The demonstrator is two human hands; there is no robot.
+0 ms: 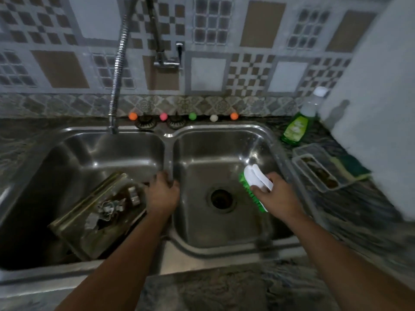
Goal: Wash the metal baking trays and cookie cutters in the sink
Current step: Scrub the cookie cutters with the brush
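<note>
Baking trays (94,212) in left basin; right hand (274,194) grips brush (253,187)

A double steel sink (170,135) is set in a dark mottled desk (350,198); the left basin holds tilted metal baking trays (89,221) with small cookie cutters (112,207) on them; the left hand (162,194) rests on the divider; the right hand (276,196) grips a white-and-green scrub brush (256,182) over the right basin; a green dish-soap bottle (296,126) stands by the wall.
</note>
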